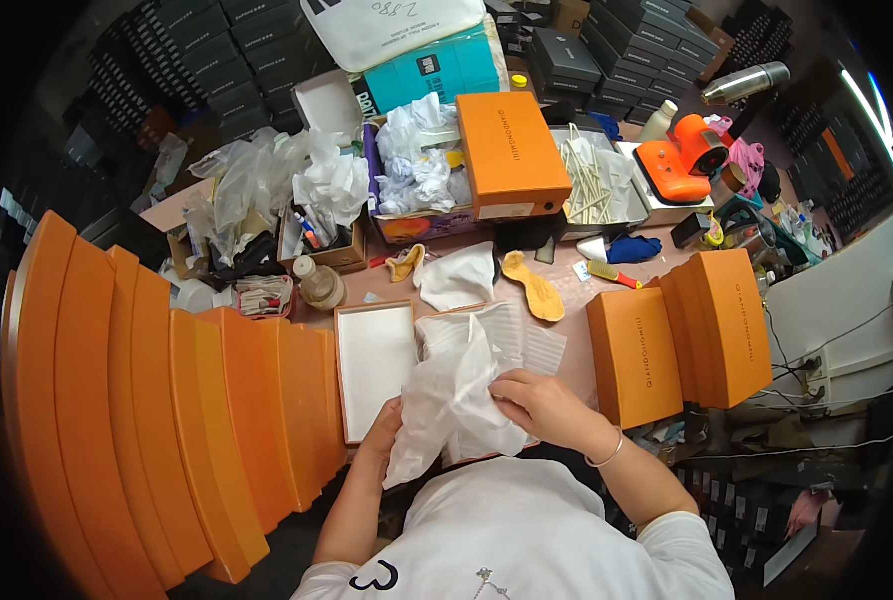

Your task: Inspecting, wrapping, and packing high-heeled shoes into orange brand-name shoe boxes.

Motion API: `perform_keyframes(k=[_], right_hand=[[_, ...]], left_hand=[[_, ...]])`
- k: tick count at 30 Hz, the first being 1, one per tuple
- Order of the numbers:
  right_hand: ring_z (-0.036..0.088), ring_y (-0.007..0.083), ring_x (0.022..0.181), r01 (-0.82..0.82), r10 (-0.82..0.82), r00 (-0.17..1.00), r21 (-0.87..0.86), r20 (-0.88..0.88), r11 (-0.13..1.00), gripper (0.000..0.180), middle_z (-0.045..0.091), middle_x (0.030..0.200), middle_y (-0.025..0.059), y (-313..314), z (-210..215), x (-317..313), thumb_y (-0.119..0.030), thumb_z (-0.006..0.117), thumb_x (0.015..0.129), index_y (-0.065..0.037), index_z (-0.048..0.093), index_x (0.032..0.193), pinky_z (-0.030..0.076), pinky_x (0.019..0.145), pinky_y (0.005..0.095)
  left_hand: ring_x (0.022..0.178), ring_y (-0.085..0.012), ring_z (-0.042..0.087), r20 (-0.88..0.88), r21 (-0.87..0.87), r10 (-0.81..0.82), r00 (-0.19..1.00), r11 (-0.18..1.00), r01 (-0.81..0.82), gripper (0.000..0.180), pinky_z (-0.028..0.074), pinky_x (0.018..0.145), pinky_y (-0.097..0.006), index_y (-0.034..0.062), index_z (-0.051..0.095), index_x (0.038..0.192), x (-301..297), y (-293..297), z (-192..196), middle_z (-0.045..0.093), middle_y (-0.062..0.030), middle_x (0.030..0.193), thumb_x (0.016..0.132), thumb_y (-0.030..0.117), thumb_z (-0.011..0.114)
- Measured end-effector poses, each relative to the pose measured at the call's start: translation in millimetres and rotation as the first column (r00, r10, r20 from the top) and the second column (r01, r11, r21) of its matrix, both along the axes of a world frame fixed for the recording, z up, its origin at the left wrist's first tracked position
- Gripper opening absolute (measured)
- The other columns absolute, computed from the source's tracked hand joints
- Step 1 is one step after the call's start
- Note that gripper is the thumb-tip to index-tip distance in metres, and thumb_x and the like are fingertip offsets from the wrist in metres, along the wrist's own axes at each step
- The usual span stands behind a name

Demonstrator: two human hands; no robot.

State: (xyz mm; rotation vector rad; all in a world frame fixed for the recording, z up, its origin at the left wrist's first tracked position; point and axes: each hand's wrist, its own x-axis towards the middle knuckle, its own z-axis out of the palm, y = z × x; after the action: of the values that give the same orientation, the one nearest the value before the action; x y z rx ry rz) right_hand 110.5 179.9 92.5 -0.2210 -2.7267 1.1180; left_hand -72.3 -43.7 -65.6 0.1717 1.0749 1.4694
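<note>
The fingers of the right hand (547, 405) are bent and pinch a fold of the white tissue paper (457, 390) near its middle. The left hand (385, 432) is partly hidden under the paper's lower left side, and its fingers seem to be curled onto that edge, though I cannot see them well. The paper is bunched up between both hands, just over the open shoe box (487, 330) in front of the person. It looks very light, thin and soft, so it should crumple and could rip if pulled hard. The edges and corners look like the best places to hold it, with a gentle grip. A white box lid (375, 365) lies just left of it, and stacked orange boxes (167, 420) stand farther left.
</note>
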Motion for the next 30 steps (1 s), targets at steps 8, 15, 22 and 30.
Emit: perform_keyframes(k=[8,15,22,30], right_hand=[[0.061,0.0365,0.092,0.166,-0.175,0.984,-0.295,-0.006,0.941,0.042,0.064,0.101,0.0161,-26,1,-18,-0.014,0.072,0.076,-0.002,0.059,0.114,0.049,0.082,0.0408],[0.061,0.0202,0.106,0.232,-0.233,0.969,-0.653,0.086,0.721,0.039,0.066,0.114,0.0093,8,-14,3,-0.012,0.071,0.079,-0.002,0.061,0.116,0.046,0.093,0.033],[0.058,0.0086,0.094,0.36,-0.457,0.883,-0.779,0.107,0.514,0.042,0.061,0.104,0.002,36,-20,40,-0.01,0.069,0.085,-0.002,0.052,0.123,0.048,0.08,0.0227],[0.057,0.0075,0.086,0.547,-0.714,0.699,-0.677,0.046,0.493,0.035,0.063,0.103,0.0039,65,-49,56,-0.016,0.066,0.089,-0.004,0.053,0.119,0.046,0.07,0.0203]], left_hand=[[0.093,-0.0151,0.064,-0.05,-0.034,0.014,0.999,0.999,-0.015,0.054,0.052,0.082,-0.029,-0.0033,0.053,0.125,19,4,0,0.065,-0.0081,0.109,0.09,0.036,0.064],[0.085,-0.0163,0.066,0.102,0.028,0.294,0.95,0.954,-0.299,0.036,0.054,0.079,-0.027,-0.0026,0.055,0.121,35,23,83,0.067,-0.0092,0.103,0.094,0.021,0.057],[0.102,-0.0202,0.062,0.064,-0.028,0.762,0.645,0.647,-0.762,0.03,0.055,0.084,-0.037,0.0061,0.054,0.12,-15,20,27,0.062,-0.0073,0.114,0.094,0.021,0.053],[0.106,-0.0325,0.06,-0.057,0.531,0.9,0.433,0.394,-0.75,0.032,0.053,0.087,-0.044,0.0039,0.052,0.125,-27,11,176,0.057,-0.0128,0.122,0.096,0.016,0.05]])
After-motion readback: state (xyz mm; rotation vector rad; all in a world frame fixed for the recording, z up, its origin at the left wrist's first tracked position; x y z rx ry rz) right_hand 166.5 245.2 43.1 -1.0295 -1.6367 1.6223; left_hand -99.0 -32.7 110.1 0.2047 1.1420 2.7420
